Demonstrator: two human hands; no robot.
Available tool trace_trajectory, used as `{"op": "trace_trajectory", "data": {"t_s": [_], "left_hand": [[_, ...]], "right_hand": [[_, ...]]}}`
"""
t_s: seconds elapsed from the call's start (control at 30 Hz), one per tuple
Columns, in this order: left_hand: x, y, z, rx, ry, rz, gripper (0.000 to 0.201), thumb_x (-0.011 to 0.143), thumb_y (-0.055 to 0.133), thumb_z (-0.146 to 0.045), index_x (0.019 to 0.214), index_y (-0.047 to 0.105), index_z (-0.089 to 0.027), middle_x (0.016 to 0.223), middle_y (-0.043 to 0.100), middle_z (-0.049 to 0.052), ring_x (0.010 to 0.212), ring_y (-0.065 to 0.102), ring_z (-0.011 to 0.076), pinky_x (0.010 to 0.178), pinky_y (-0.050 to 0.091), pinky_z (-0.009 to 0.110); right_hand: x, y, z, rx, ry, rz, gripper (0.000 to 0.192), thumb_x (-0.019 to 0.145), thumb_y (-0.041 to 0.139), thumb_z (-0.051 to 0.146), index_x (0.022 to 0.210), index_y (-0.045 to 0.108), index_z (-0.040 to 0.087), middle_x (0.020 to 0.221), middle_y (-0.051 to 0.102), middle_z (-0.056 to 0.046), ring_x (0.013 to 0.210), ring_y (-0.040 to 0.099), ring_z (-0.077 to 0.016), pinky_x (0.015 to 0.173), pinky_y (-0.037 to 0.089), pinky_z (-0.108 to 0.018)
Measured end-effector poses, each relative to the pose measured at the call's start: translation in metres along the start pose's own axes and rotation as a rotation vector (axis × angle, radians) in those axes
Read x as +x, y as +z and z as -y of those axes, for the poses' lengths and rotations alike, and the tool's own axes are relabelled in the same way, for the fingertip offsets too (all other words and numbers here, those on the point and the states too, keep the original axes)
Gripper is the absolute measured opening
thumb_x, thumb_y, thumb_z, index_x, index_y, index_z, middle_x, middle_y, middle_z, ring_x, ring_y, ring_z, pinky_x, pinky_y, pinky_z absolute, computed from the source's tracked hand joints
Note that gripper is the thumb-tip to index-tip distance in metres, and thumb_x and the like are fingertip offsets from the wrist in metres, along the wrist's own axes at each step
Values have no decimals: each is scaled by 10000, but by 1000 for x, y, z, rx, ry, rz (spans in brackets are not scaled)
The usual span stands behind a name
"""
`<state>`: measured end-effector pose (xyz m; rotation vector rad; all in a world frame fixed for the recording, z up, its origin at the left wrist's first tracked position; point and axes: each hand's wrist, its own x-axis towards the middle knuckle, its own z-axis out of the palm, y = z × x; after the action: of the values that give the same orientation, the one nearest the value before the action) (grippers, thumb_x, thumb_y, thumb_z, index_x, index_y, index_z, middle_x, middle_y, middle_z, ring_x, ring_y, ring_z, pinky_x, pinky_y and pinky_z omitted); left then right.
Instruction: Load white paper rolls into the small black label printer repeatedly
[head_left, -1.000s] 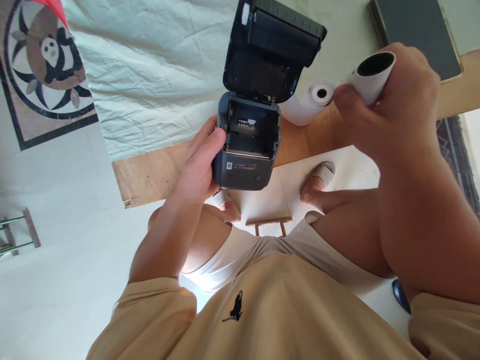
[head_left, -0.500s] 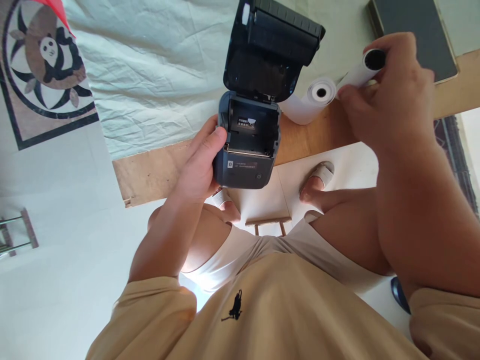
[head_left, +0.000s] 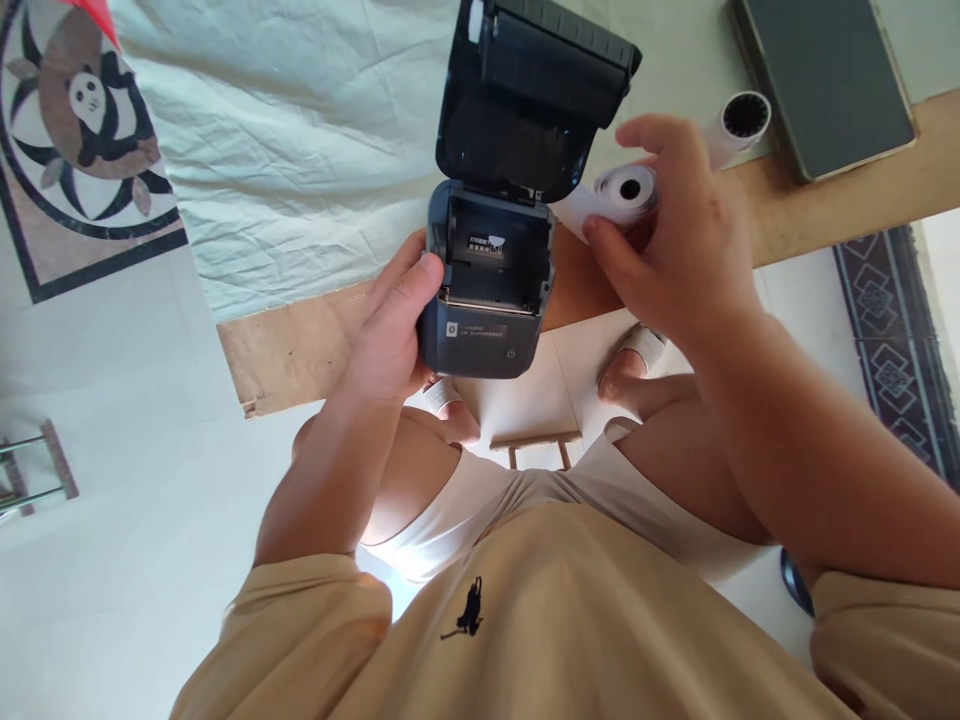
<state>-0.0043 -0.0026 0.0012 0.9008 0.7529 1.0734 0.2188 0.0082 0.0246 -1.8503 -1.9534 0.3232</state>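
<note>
My left hand (head_left: 394, 320) is closed around the side of a dark portable label printer (head_left: 484, 345), its thumb on the near edge. The printer's black lid (head_left: 517, 110) stands raised, and the paper bay inside holds no roll. To the right, my right hand (head_left: 679, 220) is at a white paper roll (head_left: 630, 188) with a small dark core. Thumb and index finger are spread apart on either side of that roll; the other fingers are partly hidden behind it. Beyond the hand stands a second white roll (head_left: 742, 120) with a wider dark hollow.
A dark flat box-like object (head_left: 832, 90) lies at the right on the table. Pale green cloth (head_left: 300, 150) covers much of the wooden table (head_left: 292, 360). A wooden stool bar (head_left: 536, 440) shows below, between my legs, and a patterned rug (head_left: 889, 350) lies on the right.
My right hand has let go of the wide-cored roll and moved left to the small-cored roll. The left hand still holds the printer, lid raised.
</note>
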Motion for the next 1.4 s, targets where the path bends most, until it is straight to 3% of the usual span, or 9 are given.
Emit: {"op": "trace_trajectory", "data": {"t_s": [0.13, 0.27, 0.4, 0.67, 0.87, 1.03, 1.1, 1.27, 1.4], "left_hand": [[-1, 2, 0, -26, -31, 7, 365, 889, 558, -474, 1093, 590, -173, 1085, 658, 73, 944, 654, 200, 775, 575, 312], [-2, 4, -2, -39, -17, 5, 346, 907, 541, -441, 1103, 583, -159, 1099, 660, 76, 976, 654, 198, 819, 572, 313], [-3, 6, -4, -23, -19, 15, 347, 923, 514, -418, 1130, 584, -149, 1067, 659, 66, 946, 659, 188, 790, 573, 296], [-4, 7, -6, 1, -47, 17, 353, 929, 499, -424, 1137, 590, -154, 1064, 648, 65, 905, 659, 179, 725, 575, 279], [-3, 4, -4, 13, -28, 5, 359, 901, 526, -466, 1093, 604, -173, 977, 654, 61, 1031, 654, 228, 796, 589, 296], [-4, 5, -5, 29, -45, 15, 362, 891, 535, -480, 1099, 603, -192, 1021, 660, 59, 1089, 638, 240, 830, 587, 299], [-3, 4, -4, 11, -29, 6, 350, 898, 535, -464, 1096, 608, -184, 998, 666, 51, 1071, 646, 229, 825, 588, 294], [-2, 5, -1, 1, 31, -31, 317, 912, 531, -428, 1050, 640, -165, 920, 671, 33, 1106, 640, 217, 934, 560, 310], [-2, 5, 0, 9, 27, -32, 317, 902, 545, -432, 1053, 645, -171, 939, 671, 29, 1145, 624, 223, 969, 548, 323]], "right_hand": [[2, 3, 1, -31, 1, 18, 395, 737, 579, 248, 1118, 476, 260, 817, 563, -15, 674, 508, -141, 684, 430, -340], [-2, 3, 5, -60, -65, 12, 255, 757, 591, 297, 981, 510, 208, 917, 550, -51, 804, 528, -164, 766, 445, -365], [-3, 2, 7, -49, -71, -51, 300, 777, 612, 421, 987, 555, 213, 1017, 509, -76, 908, 522, -177, 870, 460, -408], [-4, 3, -4, 49, -260, -100, 487, 633, 498, 83, 1103, 478, 208, 1055, 579, -28, 962, 553, -143, 846, 485, -329], [-5, 4, -3, 17, -217, -165, 227, 786, 545, 258, 1008, 578, 224, 1007, 490, -97, 960, 513, -176, 899, 473, -388], [-6, 3, -6, 187, -281, -86, 554, 751, 559, 159, 1255, 364, 281, 1054, 551, -35, 961, 553, -143, 885, 486, -325], [-6, 4, -7, 215, -257, -56, 588, 747, 536, 131, 1278, 330, 275, 1062, 571, -26, 936, 561, -128, 865, 489, -307], [-6, 7, -5, 128, -146, -84, 294, 754, 588, 219, 1045, 553, 228, 1068, 526, -78, 1026, 525, -165, 915, 492, -340], [-6, 6, -4, 132, -158, -119, 358, 754, 605, 236, 1109, 580, 276, 1050, 519, -72, 999, 531, -161, 914, 499, -336]]}}
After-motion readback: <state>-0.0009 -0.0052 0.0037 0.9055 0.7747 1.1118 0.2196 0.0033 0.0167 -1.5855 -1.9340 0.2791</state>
